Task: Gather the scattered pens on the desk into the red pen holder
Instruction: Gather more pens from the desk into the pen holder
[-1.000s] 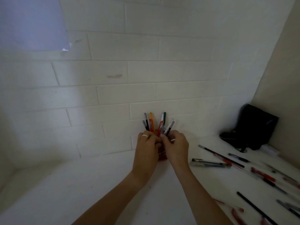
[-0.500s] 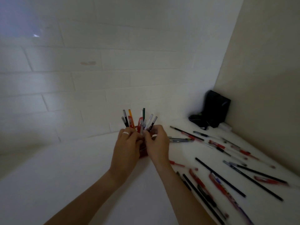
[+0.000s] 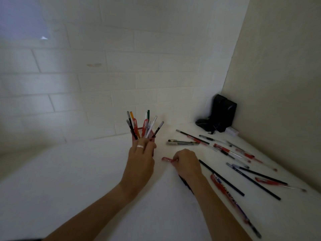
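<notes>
Head view: the right hand (image 3: 186, 164) pinches a red pen (image 3: 167, 159) lying on the white desk (image 3: 86, 180), just right of the red pen holder (image 3: 142, 134); the left hand (image 3: 141, 160) curls round the holder's lower wall, steadying it. The pen is probably light, stiff and smooth, apt to roll; a pinch near mid-barrel should keep it level, then tip-down into the holder. Only its red capped end shows, the rest hidden under the fingers; whether it is lifted cannot be told. The holder, a red mesh cup, stands upright, already bristling with pens; many scattered pens (image 3: 224, 180), black and red, lie to the right, towards a black bag (image 3: 220, 115) in the corner.
</notes>
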The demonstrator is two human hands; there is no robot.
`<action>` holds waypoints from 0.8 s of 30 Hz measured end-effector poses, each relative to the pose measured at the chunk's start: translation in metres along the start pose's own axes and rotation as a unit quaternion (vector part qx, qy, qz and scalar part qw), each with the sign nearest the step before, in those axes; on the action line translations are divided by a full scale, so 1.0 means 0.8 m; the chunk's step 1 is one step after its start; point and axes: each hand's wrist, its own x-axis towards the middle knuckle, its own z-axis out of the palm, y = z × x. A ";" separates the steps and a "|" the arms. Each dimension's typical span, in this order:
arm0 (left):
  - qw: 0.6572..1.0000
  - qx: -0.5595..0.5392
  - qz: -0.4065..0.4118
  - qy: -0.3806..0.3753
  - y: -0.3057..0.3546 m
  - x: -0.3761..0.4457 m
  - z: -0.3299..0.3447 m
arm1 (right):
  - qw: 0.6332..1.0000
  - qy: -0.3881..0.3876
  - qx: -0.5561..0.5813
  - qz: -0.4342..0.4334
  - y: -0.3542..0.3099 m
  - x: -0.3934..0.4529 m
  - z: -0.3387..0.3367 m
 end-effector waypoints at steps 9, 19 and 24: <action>0.975 -0.130 0.035 -0.177 0.030 -0.023 0.034 | 0.988 0.118 0.097 -0.026 -0.004 -0.004 -0.025; 0.953 -0.096 0.129 -0.256 0.035 -0.023 0.051 | 0.987 -0.104 0.071 0.099 0.021 -0.030 -0.052; 0.957 -0.130 0.033 -0.256 0.023 -0.018 0.053 | 0.987 -0.122 0.063 0.081 0.007 -0.052 -0.034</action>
